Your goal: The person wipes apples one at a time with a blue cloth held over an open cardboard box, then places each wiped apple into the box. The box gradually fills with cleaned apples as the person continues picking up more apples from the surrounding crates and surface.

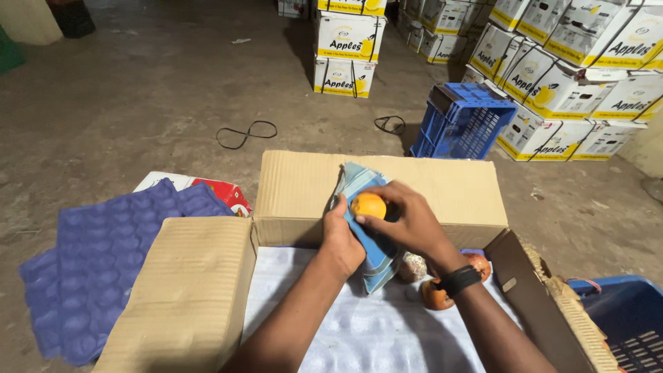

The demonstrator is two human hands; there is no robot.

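My right hand (407,220) grips a yellow-orange round fruit (368,205) from the right, over an open cardboard box. My left hand (342,238) holds a blue striped cloth (373,255) against the fruit from the left; the cloth hangs down below both hands. A black band sits on my right wrist. Inside the box, on a white foam liner (359,324), lie a reddish fruit (434,295), another reddish fruit (478,262) and a speckled wrapped fruit (412,266) near my right forearm.
The box's flaps stand open: far flap (304,186), left flap (186,290), right flap (532,304). Purple fruit trays (103,262) lie left. A blue crate (463,121) stands beyond, another blue crate (621,318) at right. Stacked white-yellow cartons (566,76) line the back.
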